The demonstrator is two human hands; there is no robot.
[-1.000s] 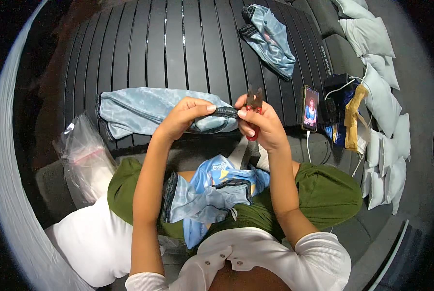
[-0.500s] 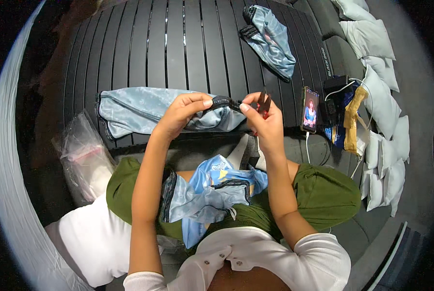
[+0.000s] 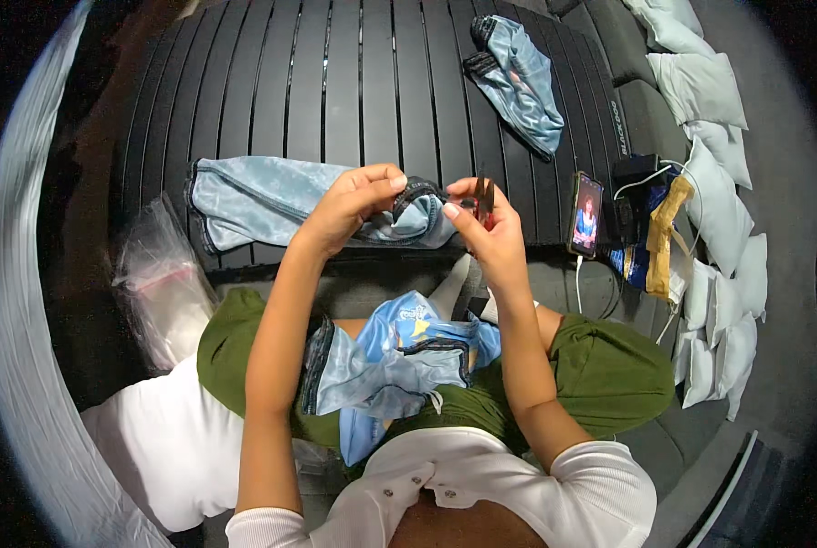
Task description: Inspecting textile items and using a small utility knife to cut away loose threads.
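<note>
A light blue fabric tube with black trimmed ends [image 3: 262,196] lies along the near side of the slatted black table. My left hand [image 3: 353,208] pinches its black edge band near the right end. At the same band, my right hand [image 3: 489,228] has thumb and fingertips together close to the edge. Tucked in that hand are small dark-bladed snips [image 3: 485,201] with red on the handles, the blades pointing away from me. Whether the right fingertips also grip the band or a thread is too small to tell. Another black-trimmed light blue piece [image 3: 372,374] rests on my lap.
A similar blue piece [image 3: 520,87] lies on the far right of the table [image 3: 335,82]. A phone [image 3: 585,215] with a lit screen and a cable stands at the right edge. Plastic bags [image 3: 162,292] sit left; pale cushions [image 3: 710,173] line the right.
The black band has bent into a more curved loop between my hands. My right hand and the snips have shifted slightly left. The whole view has moved a little.
</note>
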